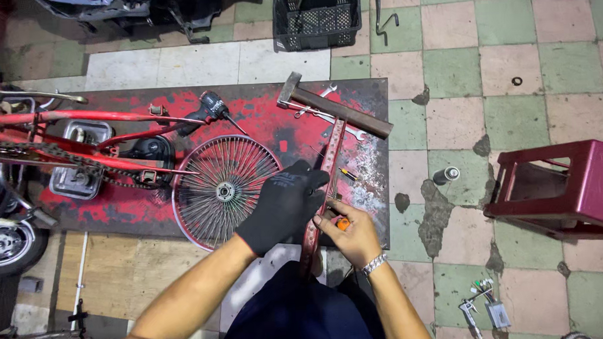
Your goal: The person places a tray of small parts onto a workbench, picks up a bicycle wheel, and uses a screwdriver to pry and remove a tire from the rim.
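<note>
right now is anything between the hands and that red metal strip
Nothing visible: the gloved left hand grips the red strip directly, and the bare right hand presses its lower part, holding a small orange tool.

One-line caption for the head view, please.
Gloved left hand and bare right hand grip a long red metal strip over a red-stained mat, beside a spoked wheel and hammer.
</note>
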